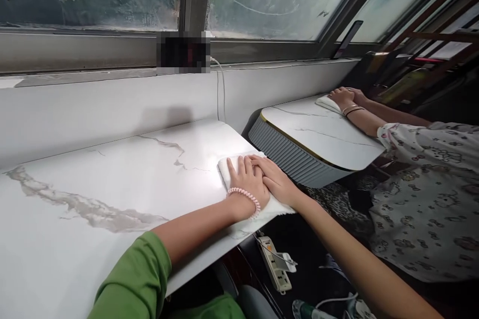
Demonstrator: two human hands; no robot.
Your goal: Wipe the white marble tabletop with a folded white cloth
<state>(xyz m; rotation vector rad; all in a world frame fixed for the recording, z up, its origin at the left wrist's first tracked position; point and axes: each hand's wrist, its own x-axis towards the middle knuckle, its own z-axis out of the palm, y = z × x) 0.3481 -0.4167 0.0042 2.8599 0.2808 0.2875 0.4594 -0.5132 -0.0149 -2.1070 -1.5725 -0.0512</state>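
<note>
My left hand [247, 185], with a pink coiled band [245, 192] round the wrist, lies flat with its fingers spread on a folded white cloth [223, 172]. Beside it and partly overlapping, my right hand [275, 179] rests with fingers stretched out over the same cloth. Part of the cloth is hidden beneath both palms, and one corner reaches the table edge at the right. Under the cloth is a white marble-patterned tabletop [123, 174] with grey-brown veins.
At the right, another person's hands [342, 95] press a white cloth [329, 104] on a second marble-patterned table [314, 129] with ribbed sides. A power strip [275, 264] and cables lie below my table's edge. A white cord [223, 89] hangs from the sill under the windows [277, 0].
</note>
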